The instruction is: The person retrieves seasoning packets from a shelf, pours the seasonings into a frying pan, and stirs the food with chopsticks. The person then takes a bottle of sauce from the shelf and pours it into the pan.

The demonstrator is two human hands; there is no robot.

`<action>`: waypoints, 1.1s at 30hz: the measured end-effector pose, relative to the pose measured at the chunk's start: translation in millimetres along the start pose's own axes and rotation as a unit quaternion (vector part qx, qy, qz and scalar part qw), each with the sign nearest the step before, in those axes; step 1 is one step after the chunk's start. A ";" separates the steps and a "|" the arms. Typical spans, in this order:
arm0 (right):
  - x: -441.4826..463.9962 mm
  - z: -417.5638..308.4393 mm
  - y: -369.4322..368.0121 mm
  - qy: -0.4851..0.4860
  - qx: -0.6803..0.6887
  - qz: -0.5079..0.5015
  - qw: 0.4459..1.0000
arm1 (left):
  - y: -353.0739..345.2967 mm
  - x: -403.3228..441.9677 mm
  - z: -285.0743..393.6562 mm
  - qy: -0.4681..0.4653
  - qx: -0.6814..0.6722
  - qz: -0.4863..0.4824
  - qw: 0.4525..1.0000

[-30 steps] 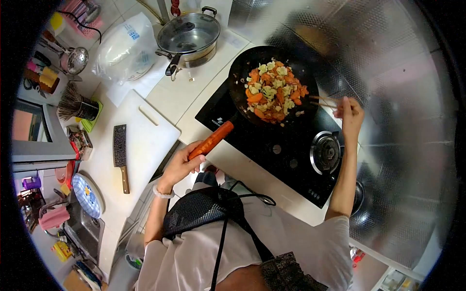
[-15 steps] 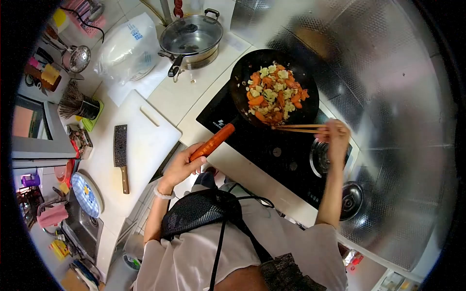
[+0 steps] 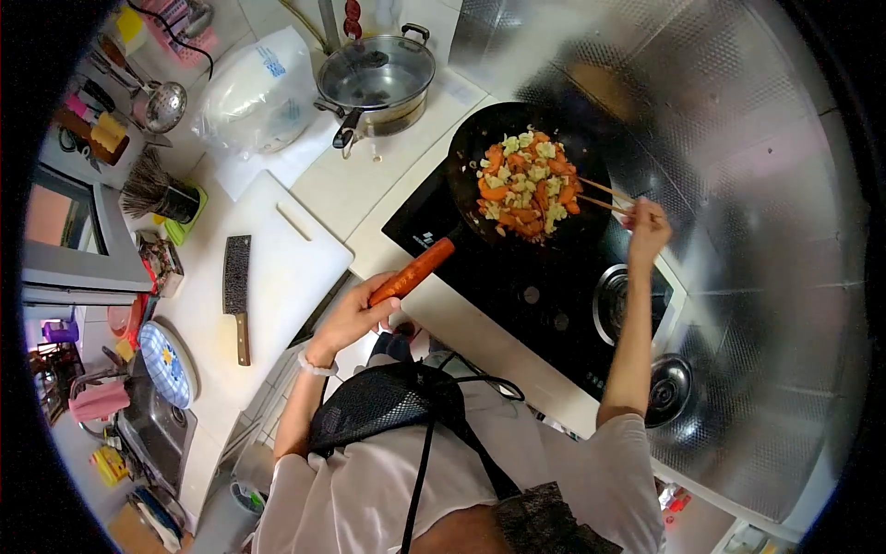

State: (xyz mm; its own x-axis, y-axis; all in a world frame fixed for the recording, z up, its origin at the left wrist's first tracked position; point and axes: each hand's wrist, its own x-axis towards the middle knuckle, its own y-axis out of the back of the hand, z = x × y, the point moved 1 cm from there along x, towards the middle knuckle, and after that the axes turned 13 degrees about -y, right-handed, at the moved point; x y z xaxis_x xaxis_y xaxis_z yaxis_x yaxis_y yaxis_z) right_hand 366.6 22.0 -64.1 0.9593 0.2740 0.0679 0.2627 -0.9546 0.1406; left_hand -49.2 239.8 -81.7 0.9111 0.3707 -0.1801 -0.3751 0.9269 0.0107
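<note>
My left hand (image 3: 355, 314) is wrapped round the reddish wooden handle (image 3: 413, 271) of a black wok (image 3: 472, 152). The wok sits over a burner at the far end of the black gas stove (image 3: 498, 286). Inside it lies a heap of orange pieces and pale yellow-white chunks (image 3: 528, 185). My right hand (image 3: 649, 226) is closed on a pair of wooden chopsticks (image 3: 604, 196). Their tips touch the right side of the heap, and the ends inside my hand are hidden.
Left of the stove, a cleaver (image 3: 237, 295) lies on a white cutting board (image 3: 281, 263). A lidded pot (image 3: 378, 88) and a plastic-wrapped bundle (image 3: 263, 88) stand behind it. Foil-like metal sheeting (image 3: 738, 277) curves round the stove's right side. A second burner (image 3: 614, 303) sits nearer me.
My right hand has moved up and slightly right, taking the chopstick tips from the wok's near edge to the heap's right side. My left hand keeps its hold; the whole view has shifted slightly.
</note>
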 end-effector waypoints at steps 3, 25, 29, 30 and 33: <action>-9.3 29.3 -49.9 -0.003 0.063 -0.061 0.996 | -1.6 2.4 -2.1 0.010 -0.003 -0.011 1.000; 16.6 -25.4 -83.4 0.050 0.023 -0.097 0.994 | -1.0 0.6 -1.7 0.008 -0.009 -0.007 1.000; 27.7 2.7 -98.5 0.055 0.007 -0.158 0.986 | -1.1 0.5 0.5 0.011 -0.014 -0.006 1.000; 28.1 6.6 -94.8 0.016 -0.016 -0.163 0.986 | -1.1 0.4 1.1 0.014 -0.008 -0.004 1.000; 13.7 -6.9 -78.8 -0.047 -0.067 -0.195 0.977 | -0.8 -0.8 -5.0 0.011 -0.013 0.003 1.000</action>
State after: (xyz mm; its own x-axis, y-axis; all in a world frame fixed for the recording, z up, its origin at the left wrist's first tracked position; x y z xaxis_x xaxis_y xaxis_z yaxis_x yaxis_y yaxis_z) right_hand 358.3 101.8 -67.4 0.7959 0.5958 -0.1073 0.6004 -0.7542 0.2658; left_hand -50.6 238.5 -86.5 0.9050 0.3745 -0.2017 -0.3850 0.9228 -0.0140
